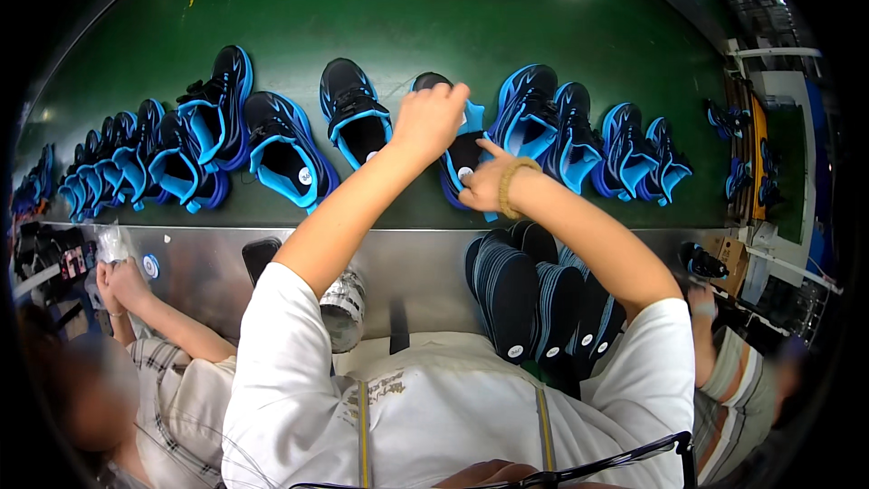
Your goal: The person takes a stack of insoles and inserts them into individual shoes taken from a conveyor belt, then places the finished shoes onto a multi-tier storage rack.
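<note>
On the green belt in front of me is a black and blue sneaker, partly covered by my hands. My left hand is closed over the front of its opening, gripping the light blue tongue. At the heel end, my right hand, with a tan band on the wrist, has its thumb and forefinger around a black insole with a round white sticker. The insole lies in the shoe's opening; how deep it sits is hidden. Another sneaker stands just left of my left hand.
More matching sneakers line the green belt on both sides. Stacks of black insoles rest by the metal edge near my right arm. A dark phone and a wrapped roll lie to the left. Co-workers sit on both sides.
</note>
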Tool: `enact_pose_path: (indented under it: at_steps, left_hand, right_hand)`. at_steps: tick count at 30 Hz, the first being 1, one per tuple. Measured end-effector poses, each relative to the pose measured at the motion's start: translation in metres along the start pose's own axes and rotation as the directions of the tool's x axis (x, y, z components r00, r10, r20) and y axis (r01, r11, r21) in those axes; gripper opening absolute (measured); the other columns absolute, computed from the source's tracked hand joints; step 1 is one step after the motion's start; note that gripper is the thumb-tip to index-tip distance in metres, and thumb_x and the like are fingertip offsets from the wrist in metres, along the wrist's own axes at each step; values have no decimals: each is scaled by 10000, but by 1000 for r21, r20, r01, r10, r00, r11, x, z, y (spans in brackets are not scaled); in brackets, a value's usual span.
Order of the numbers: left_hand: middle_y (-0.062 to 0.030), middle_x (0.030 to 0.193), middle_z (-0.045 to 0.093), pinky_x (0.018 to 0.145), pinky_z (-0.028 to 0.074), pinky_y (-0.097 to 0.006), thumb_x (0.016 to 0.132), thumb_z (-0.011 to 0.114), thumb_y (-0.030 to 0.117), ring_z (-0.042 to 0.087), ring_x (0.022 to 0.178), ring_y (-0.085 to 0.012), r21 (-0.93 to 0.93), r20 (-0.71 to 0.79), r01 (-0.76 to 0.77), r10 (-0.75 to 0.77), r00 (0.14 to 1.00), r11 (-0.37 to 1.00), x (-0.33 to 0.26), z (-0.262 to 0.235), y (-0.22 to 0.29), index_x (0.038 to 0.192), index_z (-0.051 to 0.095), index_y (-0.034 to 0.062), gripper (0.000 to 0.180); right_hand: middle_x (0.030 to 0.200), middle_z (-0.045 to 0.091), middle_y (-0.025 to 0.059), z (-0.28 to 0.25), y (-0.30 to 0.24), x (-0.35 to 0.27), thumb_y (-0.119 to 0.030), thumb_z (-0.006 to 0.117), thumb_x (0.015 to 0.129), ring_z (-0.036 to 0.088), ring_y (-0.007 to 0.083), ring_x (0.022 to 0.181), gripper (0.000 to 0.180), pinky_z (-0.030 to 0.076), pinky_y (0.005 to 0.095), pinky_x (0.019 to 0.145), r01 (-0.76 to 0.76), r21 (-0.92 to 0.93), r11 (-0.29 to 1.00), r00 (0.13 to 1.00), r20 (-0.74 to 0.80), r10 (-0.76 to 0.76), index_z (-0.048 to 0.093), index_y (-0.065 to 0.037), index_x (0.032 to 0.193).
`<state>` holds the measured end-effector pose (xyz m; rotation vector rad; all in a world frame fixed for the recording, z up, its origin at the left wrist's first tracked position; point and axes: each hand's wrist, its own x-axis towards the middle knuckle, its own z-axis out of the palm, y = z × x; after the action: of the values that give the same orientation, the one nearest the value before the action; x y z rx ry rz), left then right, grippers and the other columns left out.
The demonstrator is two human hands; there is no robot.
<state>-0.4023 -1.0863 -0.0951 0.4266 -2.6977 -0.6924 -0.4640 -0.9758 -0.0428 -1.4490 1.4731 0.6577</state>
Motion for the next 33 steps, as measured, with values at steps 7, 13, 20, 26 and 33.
enact_pose_path:
  at_steps: [7,13,20,26,33]
  left_hand:
    - [-70,683,534,523,428,-323,572,674,261,560,589,-225,303,295,-225,134,946,926,9,-1,17,791,485,61,352]
    - [-51,648,471,520,387,-323,656,566,166,505,558,-210,231,117,-330,311,943,915,-32,-15,19,728,452,79,161]
    - [-38,679,463,532,361,-302,657,492,144,483,591,-189,369,256,-455,382,888,810,-36,-33,6,749,467,77,116]
    - [-135,757,514,584,406,-359,785,450,123,508,649,-291,-55,216,-60,70,974,997,9,-61,-16,767,438,9,116]
    - [-6,725,482,395,221,-166,822,429,149,275,445,-26,-831,403,453,-213,890,322,45,-83,20,726,402,81,121]
  right_hand:
    - [949,541,160,62,-3,7,-281,461,737,462,249,999,363,152,446,984,52,108,993,676,-735,45,520,29,915]
    - [888,475,103,119,-41,-28,-125,578,686,450,254,861,223,323,398,772,12,297,955,360,-892,273,563,-80,904]
    - [849,493,95,116,-50,-14,-140,574,717,479,256,809,220,392,341,698,194,313,930,272,-928,255,562,-86,930]
    - [894,535,104,89,-27,-35,-150,586,708,501,275,826,293,384,361,734,215,309,927,115,-950,290,529,-49,977]
    - [922,523,64,166,79,-39,-218,571,705,451,227,949,358,292,407,855,-349,397,849,237,-839,490,476,-58,1011]
